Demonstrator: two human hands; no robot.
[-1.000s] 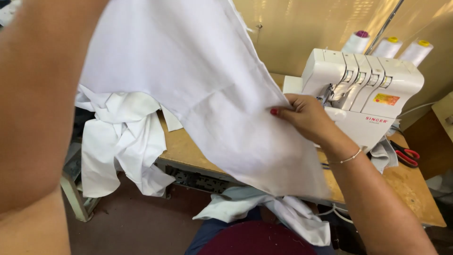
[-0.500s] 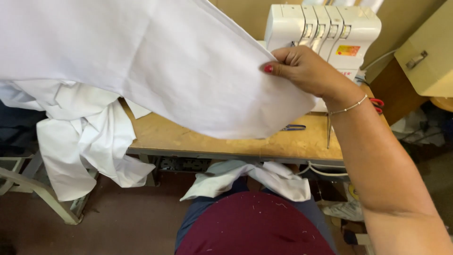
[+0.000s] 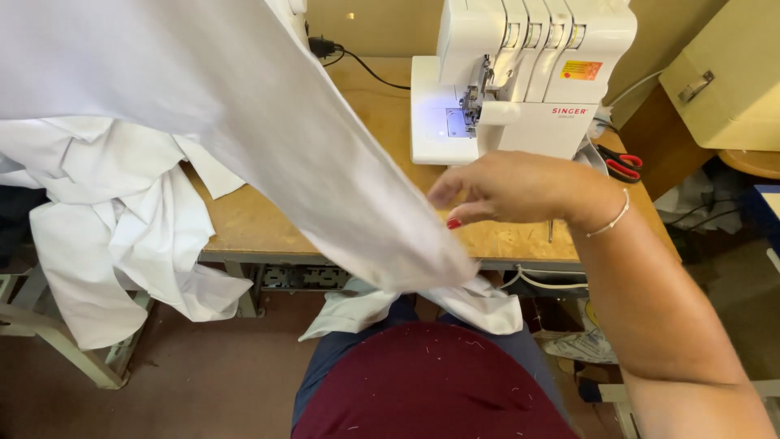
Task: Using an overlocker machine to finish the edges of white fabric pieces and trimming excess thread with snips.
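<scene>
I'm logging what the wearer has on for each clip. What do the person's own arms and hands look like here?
Only the right hand and its forearm show; the left hand is out of view. The arm is bare, with no sleeve in sight. A thin, pale beaded bracelet circles the wrist, and the one fingernail that shows is painted red. No glove, ring or watch is visible.

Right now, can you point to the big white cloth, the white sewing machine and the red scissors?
Big white cloth (image 3: 268, 130), head view, on its broad middle, hanging in the air.
White sewing machine (image 3: 528, 122), head view, on its front body.
Red-handled scissors (image 3: 624, 166), head view, on the handles beside the machine.
</scene>
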